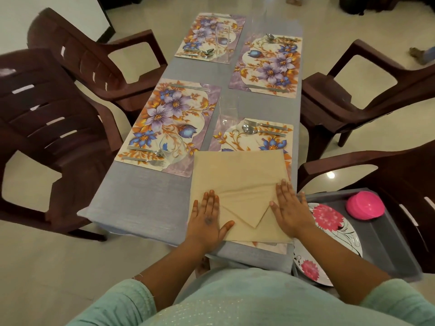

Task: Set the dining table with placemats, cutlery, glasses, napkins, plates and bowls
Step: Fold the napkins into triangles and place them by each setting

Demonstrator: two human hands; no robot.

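A beige cloth napkin (237,177) lies spread over the near right floral placemat (254,140), with one corner folded in to a point near me. My left hand (208,220) presses flat on its left part, fingers straight. My right hand (290,208) presses flat on its right part. Several floral placemats cover the grey table (141,198), each with a fork, spoon and knife. The near left placemat (169,123) has a clear glass (170,147) on it. Another glass (228,111) stands at the table's middle, and a third glass (222,38) on the far left mat.
A dark grey tray (381,236) at my right holds floral plates (334,229) and a pink bowl (364,204) turned upside down. Brown plastic chairs (47,128) stand along both sides of the table. A person's feet show at the far right on the tiled floor.
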